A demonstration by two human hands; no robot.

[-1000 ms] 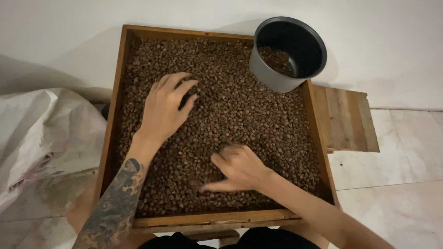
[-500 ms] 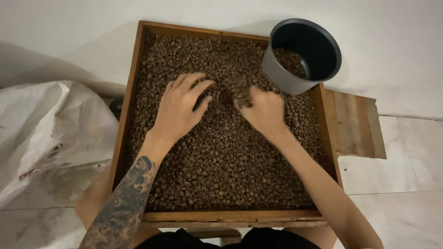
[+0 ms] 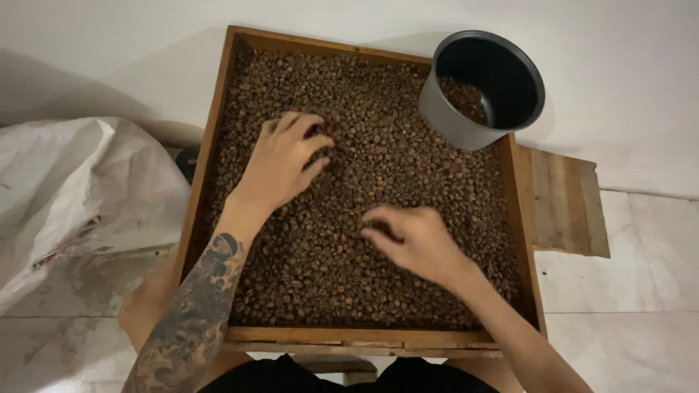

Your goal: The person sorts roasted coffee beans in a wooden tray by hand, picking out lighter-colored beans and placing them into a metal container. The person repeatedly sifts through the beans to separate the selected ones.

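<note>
In the head view, at centre, a square wooden tray sits filled edge to edge with brown coffee beans; the left hand lies palm down on the beans in the tray's upper left part, fingers loosely spread and slightly curled, fingertips pressed into the bean layer, holding nothing that can be seen; its forearm, tattooed, runs down to the lower left edge of the frame; the right hand rests on the beans just right of centre, fingers bent and drawn together toward the thumb as in a pinch, though whether a bean sits between them cannot be told; the two hands are near each other but apart. At the tray's upper right corner a dark grey round pot stands partly over the rim, with a small heap of beans inside; a wooden board lies just beside the tray's right wall; a crumpled white sack lies left of the tray on the pale floor.
</note>
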